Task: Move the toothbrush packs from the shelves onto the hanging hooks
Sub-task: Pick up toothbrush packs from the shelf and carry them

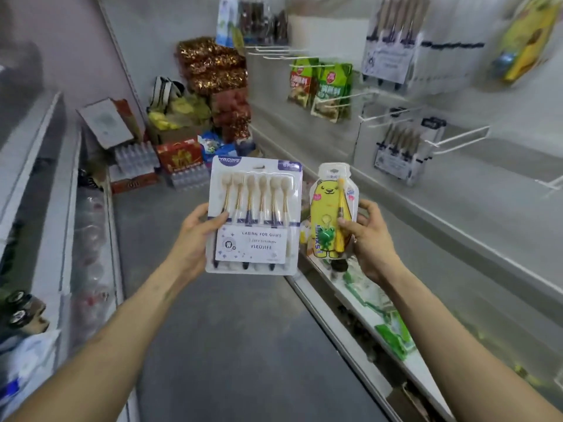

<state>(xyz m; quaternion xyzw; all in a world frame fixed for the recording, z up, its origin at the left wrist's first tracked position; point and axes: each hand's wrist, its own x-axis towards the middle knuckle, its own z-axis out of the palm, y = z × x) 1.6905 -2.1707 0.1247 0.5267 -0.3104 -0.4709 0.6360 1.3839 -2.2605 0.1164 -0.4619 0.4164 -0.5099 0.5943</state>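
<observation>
Left hand grips the big six-brush pack by its left edge, thumb across the front. Right hand pinches the yellow bear kids' toothbrush pack on its right side. Both packs upright, side by side between the hands; empty white hooks up beyond the right hand.

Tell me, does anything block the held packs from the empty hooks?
Nothing visible does. The left hand holds the six-brush pack, the right hand the yellow bear pack, both in open air below the bare hooks.
</observation>
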